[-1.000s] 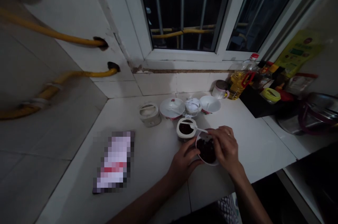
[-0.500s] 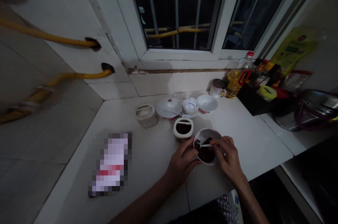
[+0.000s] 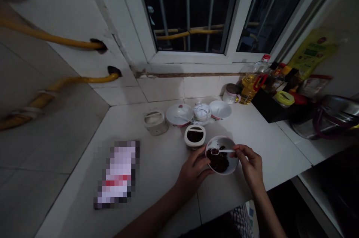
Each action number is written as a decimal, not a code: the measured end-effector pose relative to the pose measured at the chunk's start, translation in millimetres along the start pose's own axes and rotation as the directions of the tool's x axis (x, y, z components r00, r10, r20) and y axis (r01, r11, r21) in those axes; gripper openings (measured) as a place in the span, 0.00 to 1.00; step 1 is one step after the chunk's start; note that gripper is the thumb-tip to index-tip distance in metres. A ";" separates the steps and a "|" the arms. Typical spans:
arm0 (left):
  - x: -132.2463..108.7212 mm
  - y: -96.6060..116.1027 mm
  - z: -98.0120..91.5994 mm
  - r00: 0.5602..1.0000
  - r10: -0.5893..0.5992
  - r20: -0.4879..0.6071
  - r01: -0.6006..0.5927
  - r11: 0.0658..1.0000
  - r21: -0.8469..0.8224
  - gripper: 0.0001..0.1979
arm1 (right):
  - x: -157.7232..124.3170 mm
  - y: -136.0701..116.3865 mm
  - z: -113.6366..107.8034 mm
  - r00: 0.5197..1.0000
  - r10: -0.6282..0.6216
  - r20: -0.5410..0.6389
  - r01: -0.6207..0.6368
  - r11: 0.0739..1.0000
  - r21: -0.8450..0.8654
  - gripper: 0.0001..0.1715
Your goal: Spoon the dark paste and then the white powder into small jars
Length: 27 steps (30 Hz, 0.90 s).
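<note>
My left hand (image 3: 193,169) grips the left side of a white bowl (image 3: 233,163), which is tilted a little toward me. Dark reddish-brown food (image 3: 218,161) covers much of the bowl's inside. Between the thumb and fingers of my right hand (image 3: 251,165) is the handle of a small white spoon (image 3: 227,151); its head is over the dark food inside the bowl. Just behind my left fingers stands a square white-rimmed jar (image 3: 195,144) with dark contents.
Behind stand a clear container (image 3: 156,127) of pale contents, a shallow bowl (image 3: 176,111), a lidded pot (image 3: 202,113) and another bowl (image 3: 221,110). An oil bottle (image 3: 248,85), a black condiment box (image 3: 266,107) and a steel pot (image 3: 305,126) line the right. A blurred-out object (image 3: 119,170) lies left.
My right hand has drawn back to the right and holds the spoon farther along its handle. The spoon's head has shifted right and up within the bowl. My left hand keeps its place.
</note>
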<state>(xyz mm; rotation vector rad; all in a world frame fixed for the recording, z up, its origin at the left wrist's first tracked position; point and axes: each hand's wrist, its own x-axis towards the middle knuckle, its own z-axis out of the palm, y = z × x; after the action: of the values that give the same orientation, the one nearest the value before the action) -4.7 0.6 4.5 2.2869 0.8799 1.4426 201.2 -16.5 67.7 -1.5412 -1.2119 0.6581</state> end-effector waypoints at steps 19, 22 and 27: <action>-0.4 -0.6 2.5 0.999 -0.005 -0.033 0.006 1.000 0.030 0.10 | 18.4 -41.6 47.1 0.620 -0.738 0.267 0.784 0.587 -0.200 0.16; -0.2 -0.5 2.7 0.999 -0.005 -0.035 0.005 1.000 0.021 0.10 | 17.7 -41.4 40.2 0.589 -0.763 0.267 0.807 0.539 -0.240 0.19; 1.4 0.9 0.8 1.000 0.013 -0.027 -0.013 1.000 0.016 0.10 | 16.6 -28.0 5.2 0.701 -0.708 0.082 0.701 0.664 -0.263 0.15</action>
<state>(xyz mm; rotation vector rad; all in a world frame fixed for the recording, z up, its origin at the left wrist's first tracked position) -3.2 0.9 5.6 2.2938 0.8887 1.4802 192.2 0.0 94.7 -1.1269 -1.7910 -0.0643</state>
